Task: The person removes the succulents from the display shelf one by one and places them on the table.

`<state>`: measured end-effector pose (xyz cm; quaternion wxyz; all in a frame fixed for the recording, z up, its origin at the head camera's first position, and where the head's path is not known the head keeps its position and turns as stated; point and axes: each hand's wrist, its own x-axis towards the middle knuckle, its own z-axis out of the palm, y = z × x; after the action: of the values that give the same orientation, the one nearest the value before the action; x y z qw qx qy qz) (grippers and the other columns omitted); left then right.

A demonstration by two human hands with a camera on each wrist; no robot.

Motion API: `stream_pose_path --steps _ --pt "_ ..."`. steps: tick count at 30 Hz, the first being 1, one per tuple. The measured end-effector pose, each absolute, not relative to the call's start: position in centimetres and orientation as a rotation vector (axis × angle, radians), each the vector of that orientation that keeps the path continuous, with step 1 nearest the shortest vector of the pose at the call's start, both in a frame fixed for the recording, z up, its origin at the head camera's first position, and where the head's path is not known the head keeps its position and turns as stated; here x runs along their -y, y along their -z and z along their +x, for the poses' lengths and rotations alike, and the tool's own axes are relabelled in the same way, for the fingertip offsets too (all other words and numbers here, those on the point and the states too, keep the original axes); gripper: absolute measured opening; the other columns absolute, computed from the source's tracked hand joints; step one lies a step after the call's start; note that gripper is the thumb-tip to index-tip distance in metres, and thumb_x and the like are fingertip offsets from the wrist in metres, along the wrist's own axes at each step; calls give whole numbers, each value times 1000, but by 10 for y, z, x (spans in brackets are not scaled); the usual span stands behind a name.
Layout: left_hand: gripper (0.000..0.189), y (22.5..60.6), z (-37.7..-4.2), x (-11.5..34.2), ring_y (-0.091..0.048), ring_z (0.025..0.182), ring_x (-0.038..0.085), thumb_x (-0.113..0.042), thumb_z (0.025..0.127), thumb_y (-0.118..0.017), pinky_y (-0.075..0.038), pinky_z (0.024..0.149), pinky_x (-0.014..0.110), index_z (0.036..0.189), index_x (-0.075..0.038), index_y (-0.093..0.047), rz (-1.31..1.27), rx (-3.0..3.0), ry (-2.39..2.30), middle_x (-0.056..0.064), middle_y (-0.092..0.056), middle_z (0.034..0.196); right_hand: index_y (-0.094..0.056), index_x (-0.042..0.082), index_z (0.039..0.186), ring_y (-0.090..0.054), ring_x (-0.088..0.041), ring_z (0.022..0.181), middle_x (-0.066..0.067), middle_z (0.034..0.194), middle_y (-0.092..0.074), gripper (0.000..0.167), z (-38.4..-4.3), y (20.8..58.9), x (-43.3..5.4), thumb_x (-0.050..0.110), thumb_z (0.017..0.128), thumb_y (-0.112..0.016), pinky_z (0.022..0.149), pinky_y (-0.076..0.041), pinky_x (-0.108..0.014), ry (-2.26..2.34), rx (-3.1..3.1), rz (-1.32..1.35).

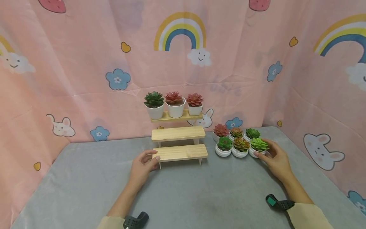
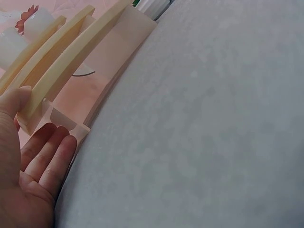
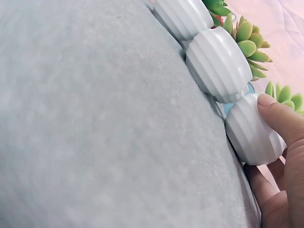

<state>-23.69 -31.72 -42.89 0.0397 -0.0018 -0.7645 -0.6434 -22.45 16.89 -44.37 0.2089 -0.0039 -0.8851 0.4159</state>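
Observation:
A three-step wooden plant stand point(image 1: 180, 153) stands on the grey table against the backdrop. My left hand point(image 1: 143, 163) holds the left end of its lowest step, thumb on the board point(image 2: 71, 61), other fingers beside the clear leg point(image 2: 71, 121). My right hand point(image 1: 275, 157) grips a small ribbed white pot point(image 3: 254, 130) with a bright green succulent point(image 1: 259, 144), thumb on one side and fingers on the other. This pot is at the front right of a cluster, beside a pot with a yellow-orange succulent point(image 1: 241, 144).
On the top step are a dark green succulent point(image 1: 154, 100) and two red ones point(image 1: 175, 98) in white pots. The cluster also holds a green succulent point(image 1: 224, 143), a red one point(image 1: 221, 130), an orange one point(image 1: 236, 132) and a dark green one point(image 1: 253, 133). A pink curtain point(image 1: 228, 38) hangs behind.

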Motion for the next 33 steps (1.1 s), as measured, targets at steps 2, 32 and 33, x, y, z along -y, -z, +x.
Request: stream_pose_path --steps 2,32,33 --pt "34 429 -237 317 -75 97 19 -17 90 -76 -65 73 27 121 -6 -67 -13 2341 1962 22 -72 119 -45 6 149 -40 21 116 -24 148 -49 67 -225 444 -168 27 93 -75 93 -38 4 -1163 2455 -6" --pt "33 430 -238 315 -73 100 23 -18 90 -76 -65 73 28 120 -7 -68 0 2331 1964 20 -72 121 -52 15 146 -43 -45 140 -20 151 -50 68 -233 328 -98 28 86 -83 113 -38 -68 -1041 2421 203" --pt "34 429 -237 315 -73 101 23 -18 90 -77 -65 73 28 120 -6 -68 4 2333 1963 21 -71 122 -53 15 146 -43 -44 140 -19 151 -50 68 -236 321 -92 27 86 -83 113 -38 -67 -1041 2420 245"
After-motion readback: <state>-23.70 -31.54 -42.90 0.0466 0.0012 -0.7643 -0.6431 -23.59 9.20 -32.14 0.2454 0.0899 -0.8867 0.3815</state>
